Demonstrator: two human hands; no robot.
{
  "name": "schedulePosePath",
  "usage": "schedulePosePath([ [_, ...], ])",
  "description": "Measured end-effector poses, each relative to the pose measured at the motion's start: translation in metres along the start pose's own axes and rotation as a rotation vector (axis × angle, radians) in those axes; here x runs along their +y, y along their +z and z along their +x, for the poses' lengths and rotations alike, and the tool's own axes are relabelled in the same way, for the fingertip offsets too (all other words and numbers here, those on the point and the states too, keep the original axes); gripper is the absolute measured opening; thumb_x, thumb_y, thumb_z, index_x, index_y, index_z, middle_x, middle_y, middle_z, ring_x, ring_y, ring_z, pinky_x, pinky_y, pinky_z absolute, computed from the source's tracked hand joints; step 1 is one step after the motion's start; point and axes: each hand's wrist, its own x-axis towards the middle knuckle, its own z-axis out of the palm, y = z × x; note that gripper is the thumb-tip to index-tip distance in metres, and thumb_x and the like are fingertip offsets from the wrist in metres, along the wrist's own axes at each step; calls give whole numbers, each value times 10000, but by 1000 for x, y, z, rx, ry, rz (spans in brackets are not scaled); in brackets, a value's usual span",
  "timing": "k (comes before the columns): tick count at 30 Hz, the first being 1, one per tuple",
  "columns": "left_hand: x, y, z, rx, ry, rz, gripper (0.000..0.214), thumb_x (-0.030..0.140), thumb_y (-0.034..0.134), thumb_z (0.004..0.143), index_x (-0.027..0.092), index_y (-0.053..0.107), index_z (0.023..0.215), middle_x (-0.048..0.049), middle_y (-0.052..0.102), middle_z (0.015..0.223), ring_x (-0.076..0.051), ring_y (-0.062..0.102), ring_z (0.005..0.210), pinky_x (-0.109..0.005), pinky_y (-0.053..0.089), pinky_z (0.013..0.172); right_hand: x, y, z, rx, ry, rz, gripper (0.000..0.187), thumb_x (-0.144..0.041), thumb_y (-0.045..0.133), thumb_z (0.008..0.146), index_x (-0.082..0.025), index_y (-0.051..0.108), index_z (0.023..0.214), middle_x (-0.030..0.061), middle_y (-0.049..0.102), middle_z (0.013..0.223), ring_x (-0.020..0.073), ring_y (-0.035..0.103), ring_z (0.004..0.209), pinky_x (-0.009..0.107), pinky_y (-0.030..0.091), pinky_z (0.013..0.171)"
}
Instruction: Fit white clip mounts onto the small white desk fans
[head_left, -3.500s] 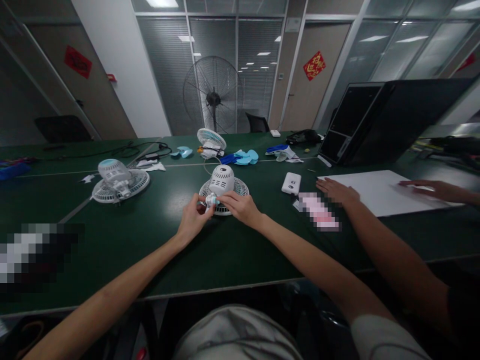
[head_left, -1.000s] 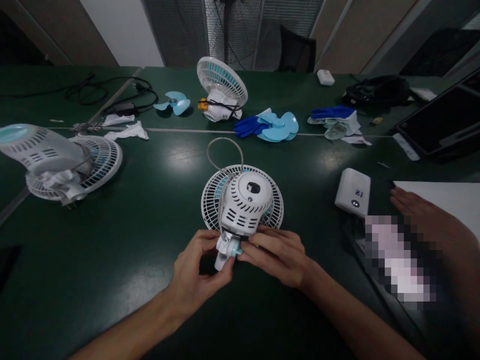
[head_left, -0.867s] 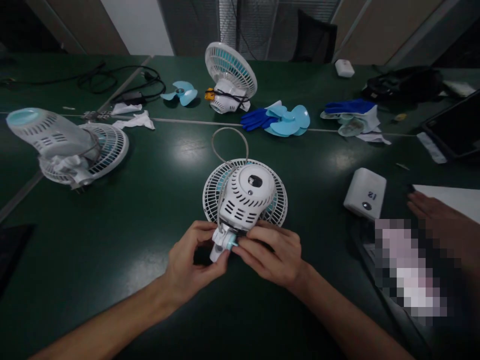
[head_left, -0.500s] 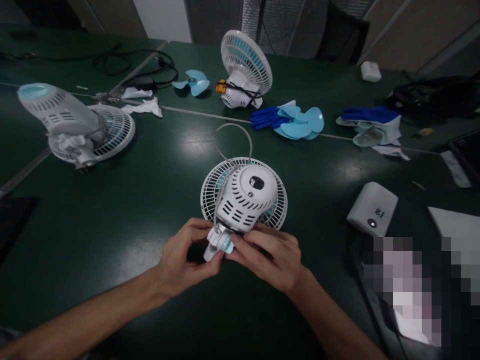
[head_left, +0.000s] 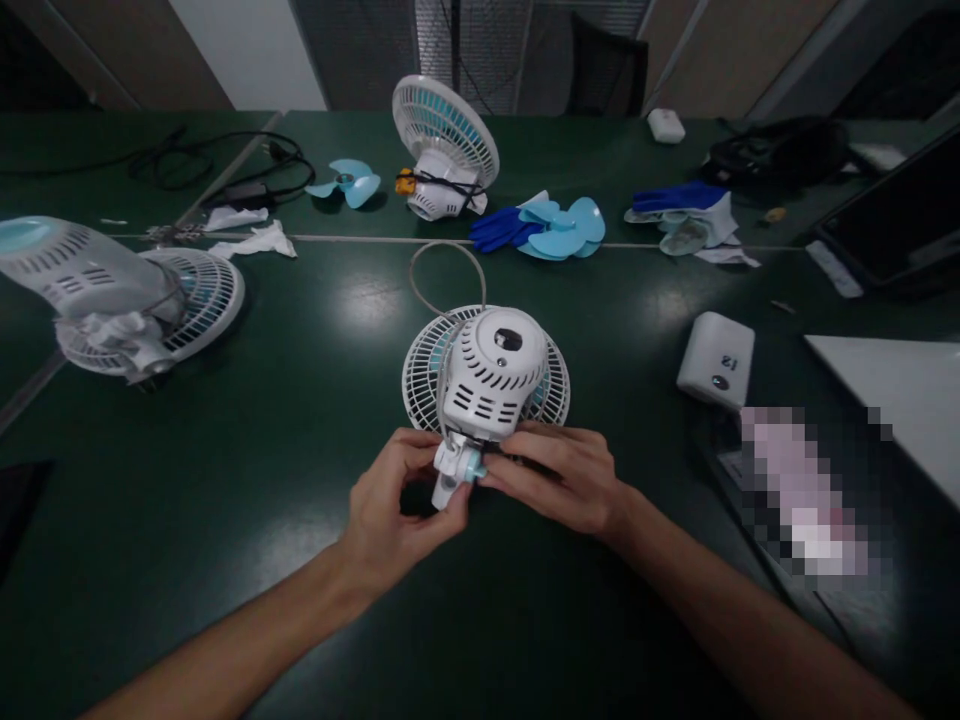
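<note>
A small white electric fan [head_left: 495, 370] lies with its grille on the green table and its motor housing upward. At its near end is a white clamp bracket [head_left: 448, 487] with a light blue knob [head_left: 474, 464] on its right side. My left hand [head_left: 401, 500] is closed on the bracket, thumb at its lower end. My right hand [head_left: 562, 475] rests against the lower right of the housing, its fingers closed at the knob; the fingertips are partly hidden. A grey cord [head_left: 450, 248] loops up behind the fan.
Another fan [head_left: 112, 290] lies at left, and a third [head_left: 442, 150] stands at the back. Loose light blue fan blades [head_left: 566, 228], blue gloves [head_left: 499, 228] and a black cable [head_left: 292, 165] lie along the far side. A white power bank [head_left: 718, 358] is at right.
The view has shifted, so the far things sit further left. My right hand's fingers have drawn slightly to the right at the knob. My left hand keeps its hold on the bracket.
</note>
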Motion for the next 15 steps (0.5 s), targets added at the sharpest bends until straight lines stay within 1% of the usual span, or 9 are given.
schedulePosePath([
  [2,-1,-1,-1,-12,-7,-15,356,78,790,794,187,588,1066,-64,660,1057,-152,694,850,-237,626,666,-1,2,-2,16,34,-15,119,-196,763,921,-188,750,1039,27,743,963,136,741,861,229,653,793],
  [3,-2,-1,-1,-16,-9,-24,355,79,788,797,188,583,1066,-64,657,1060,-150,691,847,-238,627,662,-1,3,-2,13,32,-20,124,-185,754,926,-193,748,1050,26,743,971,133,740,861,231,655,801],
  [7,-1,-2,2,-14,8,-24,340,101,783,806,190,575,1059,-64,660,1054,-150,688,839,-235,625,646,2,-2,0,-75,-96,-12,252,-100,686,948,-213,733,1169,32,746,1024,136,745,884,256,663,831],
  [9,0,-2,3,-10,14,-12,329,109,783,807,189,575,1048,-63,661,1047,-145,687,828,-227,621,637,2,-4,1,-118,-103,-8,243,-98,658,968,-201,733,1175,33,747,1021,130,748,860,268,665,854],
  [10,0,-2,4,-12,13,-8,326,111,784,807,189,577,1046,-62,661,1043,-143,688,826,-223,619,635,2,-4,1,-118,-86,-9,212,-109,658,974,-184,737,1156,38,748,1019,132,750,855,271,666,859],
  [12,0,-2,4,-22,10,-11,325,114,782,811,189,579,1055,-64,663,1044,-143,689,829,-222,623,637,1,-1,1,-74,-37,-10,123,-142,694,964,-157,744,1075,47,748,994,146,755,858,268,672,839],
  [14,0,-2,4,-24,6,-16,326,119,776,816,191,576,1064,-66,665,1048,-146,693,831,-222,626,632,0,2,-1,-19,-10,-8,50,-177,748,931,-158,742,977,44,746,974,151,753,831,273,679,818],
  [15,0,-2,4,-21,3,-16,325,123,773,819,193,573,1066,-67,666,1048,-149,695,833,-225,628,629,1,4,-2,-3,-18,-5,44,-185,766,916,-164,740,945,41,744,979,146,747,804,281,682,820],
])
